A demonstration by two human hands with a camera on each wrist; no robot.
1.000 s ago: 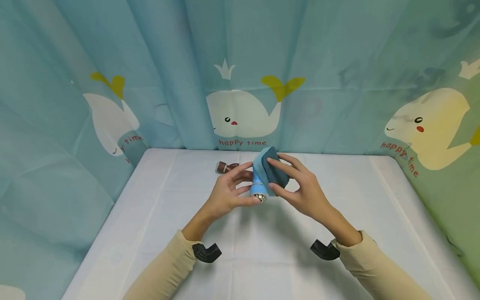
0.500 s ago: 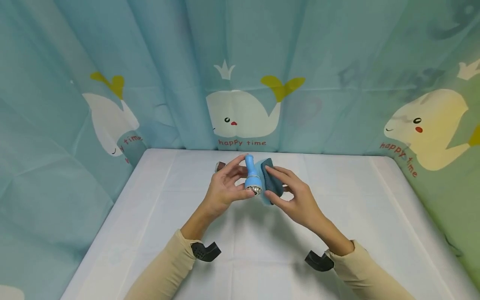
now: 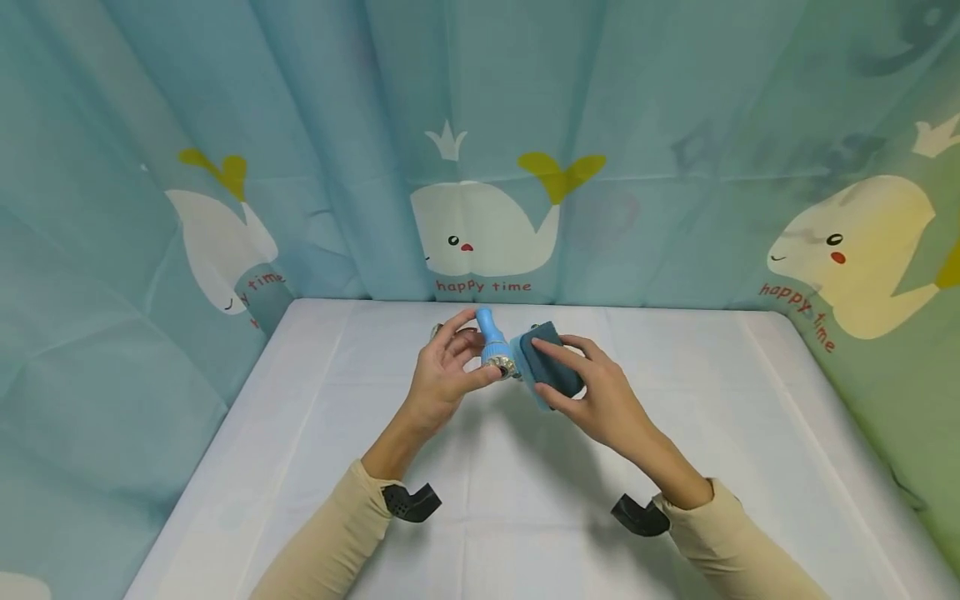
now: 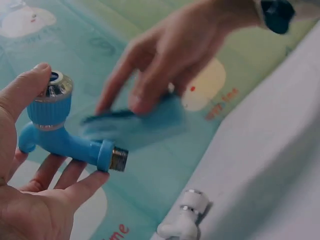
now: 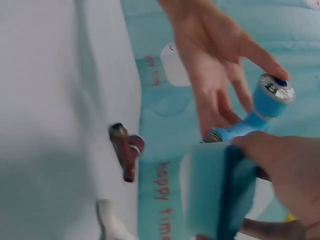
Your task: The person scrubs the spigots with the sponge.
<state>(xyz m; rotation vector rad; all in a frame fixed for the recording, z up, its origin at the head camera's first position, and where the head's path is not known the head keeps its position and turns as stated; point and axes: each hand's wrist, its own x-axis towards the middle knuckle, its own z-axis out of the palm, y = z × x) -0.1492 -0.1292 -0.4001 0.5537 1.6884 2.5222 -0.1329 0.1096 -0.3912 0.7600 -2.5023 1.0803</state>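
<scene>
A: What does the left hand (image 3: 441, 382) hold?
B: A blue tap (image 4: 70, 142), between thumb and fingers: the thumb rests on its silvery cap, the handle beneath is ribbed, and a threaded metal end projects past the fingertips.
A: And the right hand (image 3: 603, 400)?
B: Its thumb and fingers grip a sponge (image 3: 555, 368), pale blue with a darker layer, just beside the tap; whether the two touch cannot be told.
A: What surrounds them?
B: On the white table (image 3: 540, 554), beyond the left fingers, lie a brown tap (image 5: 124, 155), mostly hidden by them in the head view, and a white tap (image 4: 182, 222).
A: Any writing?
B: Red lettering (image 3: 483, 286), "happy time", on the curtain (image 3: 322, 100) behind the fingers.
</scene>
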